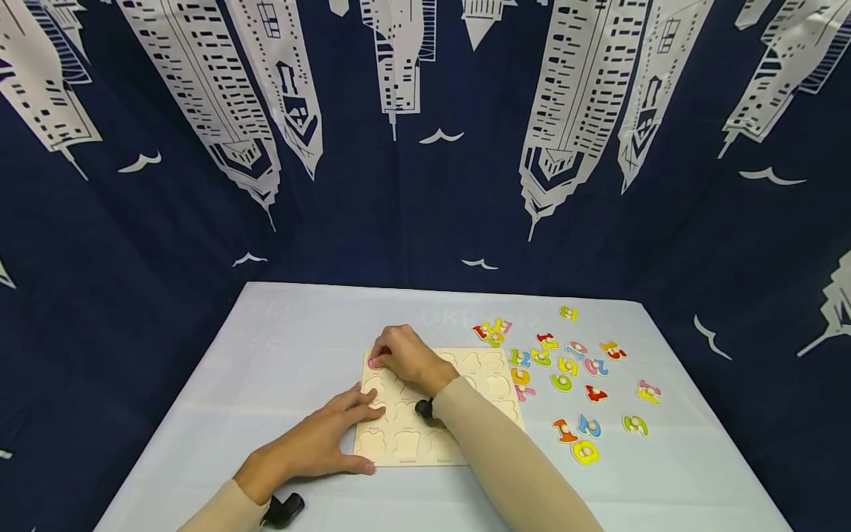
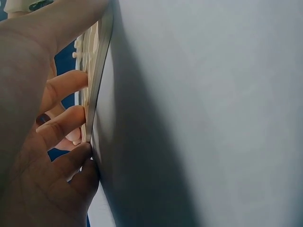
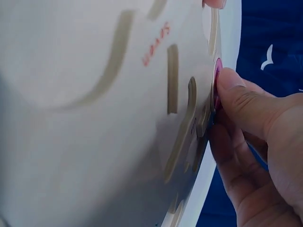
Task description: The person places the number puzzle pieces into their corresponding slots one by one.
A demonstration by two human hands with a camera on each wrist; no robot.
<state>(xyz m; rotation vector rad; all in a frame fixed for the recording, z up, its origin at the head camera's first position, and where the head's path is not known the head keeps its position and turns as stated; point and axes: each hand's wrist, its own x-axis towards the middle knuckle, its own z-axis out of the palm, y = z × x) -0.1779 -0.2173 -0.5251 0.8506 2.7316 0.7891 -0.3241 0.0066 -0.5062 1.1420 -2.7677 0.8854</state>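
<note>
A pale wooden puzzle board (image 1: 407,423) with shaped recesses and small printed words lies flat on the table. My left hand (image 1: 318,441) rests at its left side, fingers spread over the edge and the thumb by the near left corner. At the far left corner of the board, my right hand (image 1: 407,360) pinches a small pink puzzle piece (image 3: 218,87) between thumb and fingers. The right wrist view shows this piece right at the board's surface, its shape mostly covered by the fingers. In the left wrist view, fingertips (image 2: 75,116) touch the board's face near its edge.
Several colourful number pieces are scattered right of the board, among them a yellow zero (image 1: 586,452), a blue two (image 1: 589,425) and a red four (image 1: 595,394). Some lie against the board's right edge. A dark blue cloth (image 1: 399,222) with white buildings hangs behind the white table (image 1: 292,332).
</note>
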